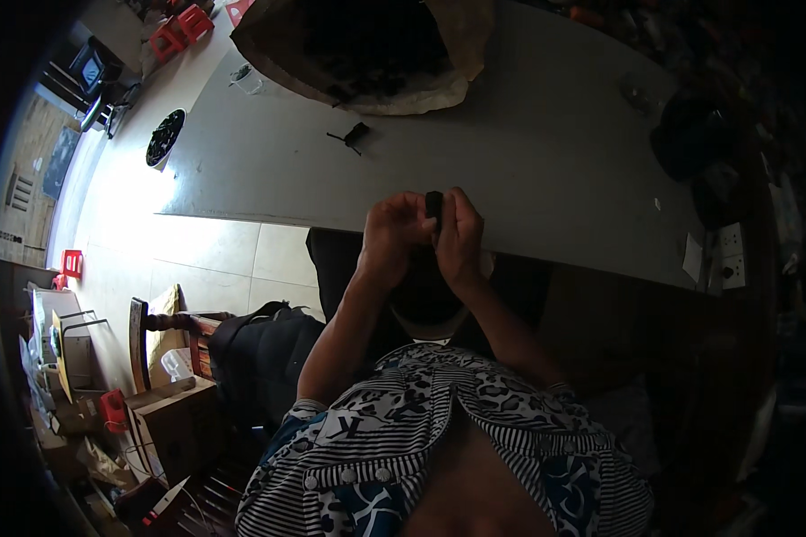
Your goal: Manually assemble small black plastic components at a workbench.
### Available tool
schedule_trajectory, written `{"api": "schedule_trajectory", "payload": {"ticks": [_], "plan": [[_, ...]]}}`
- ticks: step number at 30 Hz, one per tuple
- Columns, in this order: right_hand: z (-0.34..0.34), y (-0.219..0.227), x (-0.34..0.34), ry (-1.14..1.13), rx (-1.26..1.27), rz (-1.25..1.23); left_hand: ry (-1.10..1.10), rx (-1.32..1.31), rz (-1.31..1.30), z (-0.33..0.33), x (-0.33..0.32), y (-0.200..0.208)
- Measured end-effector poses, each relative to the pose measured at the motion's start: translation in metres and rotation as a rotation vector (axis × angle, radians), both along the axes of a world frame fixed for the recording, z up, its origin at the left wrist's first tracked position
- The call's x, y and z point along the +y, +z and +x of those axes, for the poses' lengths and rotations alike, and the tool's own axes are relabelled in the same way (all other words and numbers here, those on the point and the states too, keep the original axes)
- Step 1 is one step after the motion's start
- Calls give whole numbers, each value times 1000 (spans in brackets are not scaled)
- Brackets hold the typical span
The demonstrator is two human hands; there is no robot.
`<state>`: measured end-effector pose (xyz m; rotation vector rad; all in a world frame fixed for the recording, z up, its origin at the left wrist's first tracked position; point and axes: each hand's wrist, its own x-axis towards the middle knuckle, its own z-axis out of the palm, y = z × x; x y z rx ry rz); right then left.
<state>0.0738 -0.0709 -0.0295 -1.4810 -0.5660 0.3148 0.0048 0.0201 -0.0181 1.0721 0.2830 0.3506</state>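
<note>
A small black block-shaped part (pixel 433 205) is held upright between both my hands, just over the near edge of the grey table (pixel 528 170). My left hand (pixel 392 225) pinches it from the left side. From the right, my right hand (pixel 458 231) closes its fingers and thumb against it. Farther off on the tabletop lies a black part with thin prongs (pixel 356 136), touched by neither hand. At the far side sits a large open sack (pixel 461 94) with a dark heap of black pieces inside; single pieces cannot be told apart well.
A clear cup (pixel 246 80) stands left of the sack. Beyond the table's left edge is a bucket (pixel 157 164) filled with black pieces. Dark bulky objects (pixel 690 139) and a socket strip (pixel 733 255) are at the right. A wooden chair (pixel 141 345) and cardboard box (pixel 172 416) stand lower left.
</note>
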Motion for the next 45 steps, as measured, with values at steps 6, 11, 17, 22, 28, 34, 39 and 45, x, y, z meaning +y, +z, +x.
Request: {"api": "schedule_trajectory", "payload": {"ticks": [6,11,17,22,28,34,39,45], "plan": [[23,11,-13,207,-328,75,-150,87,24,-3,14,-4],[36,27,-19,529,-80,-172,-134,58,122,-14,13,1],[25,26,-19,584,66,-238,62,189,398,-14,-5,1],[11,15,-19,390,-352,-264,126,152,351,-12,-8,-13],[8,16,-38,433,-168,-418,105,191,585,-11,24,-20],[1,-40,-45,707,-655,-748,757,219,1347,49,108,-17],[-8,-49,-47,656,-775,-774,448,610,1555,63,144,-32],[30,-5,-27,449,284,-200,60,-78,122,32,83,0]]}}
